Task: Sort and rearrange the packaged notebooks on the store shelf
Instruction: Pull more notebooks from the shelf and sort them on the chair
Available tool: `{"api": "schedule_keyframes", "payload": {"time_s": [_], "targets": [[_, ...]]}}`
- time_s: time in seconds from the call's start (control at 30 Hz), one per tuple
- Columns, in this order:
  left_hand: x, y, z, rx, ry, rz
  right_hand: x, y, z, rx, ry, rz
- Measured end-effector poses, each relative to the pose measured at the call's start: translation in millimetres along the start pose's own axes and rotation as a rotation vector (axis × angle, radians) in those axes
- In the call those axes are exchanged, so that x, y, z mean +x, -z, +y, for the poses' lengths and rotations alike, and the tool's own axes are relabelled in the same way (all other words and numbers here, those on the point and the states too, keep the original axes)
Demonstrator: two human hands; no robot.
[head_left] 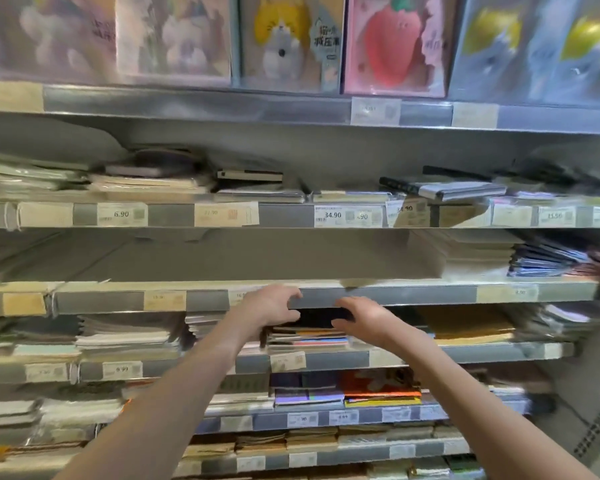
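A low stack of packaged notebooks (309,337) with coloured edges lies on the fourth shelf from the top, at the middle. My left hand (269,308) reaches over the stack's left end, fingers curled at the shelf rail (413,295) above. At the stack's right end is my right hand (361,315), its fingers bent around a dark notebook (317,317) on top. Both hands seem to touch that dark item; the hold itself is blurred.
Flat piles of notebooks fill several shelves, with price tags (333,215) on the rails. Large character-cover notebooks (291,43) stand upright on the top shelf. The third shelf (222,265) shows bare back panel at its middle. A white pile (125,336) lies left of my hands.
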State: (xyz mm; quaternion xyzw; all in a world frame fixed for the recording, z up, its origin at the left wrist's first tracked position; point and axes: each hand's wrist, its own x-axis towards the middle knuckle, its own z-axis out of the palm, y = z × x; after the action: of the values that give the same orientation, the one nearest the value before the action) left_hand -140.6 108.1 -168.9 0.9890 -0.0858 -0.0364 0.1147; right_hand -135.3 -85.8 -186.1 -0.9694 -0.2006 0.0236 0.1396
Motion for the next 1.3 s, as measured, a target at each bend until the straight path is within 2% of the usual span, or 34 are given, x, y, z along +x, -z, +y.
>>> {"api": "schedule_keyframes", "payload": {"time_s": [0.23, 0.63, 0.77, 0.9, 1.03, 1.13, 1.3], "targets": [[13, 75, 12, 0.048, -0.06, 0.097, 20, 62, -13, -0.086, 0.061, 0.077], [38, 180, 15, 0.069, 0.017, 0.289, 70, 159, -18, -0.151, 0.246, 0.388], [63, 186, -5, 0.125, 0.093, 0.365, 90, 164, -9, -0.122, 0.282, 0.441], [94, 187, -26, 0.186, 0.256, 0.296, 110, 167, 7, -0.018, 0.209, 0.319], [120, 191, -41, 0.161, 0.155, 0.346, 118, 162, 19, 0.021, 0.215, 0.352], [136, 195, -52, 0.186, 0.17, 0.385, 121, 159, 22, -0.037, 0.229, 0.427], [146, 189, -57, 0.234, 0.216, 0.473, 126, 159, 24, -0.054, 0.246, 0.441]]}}
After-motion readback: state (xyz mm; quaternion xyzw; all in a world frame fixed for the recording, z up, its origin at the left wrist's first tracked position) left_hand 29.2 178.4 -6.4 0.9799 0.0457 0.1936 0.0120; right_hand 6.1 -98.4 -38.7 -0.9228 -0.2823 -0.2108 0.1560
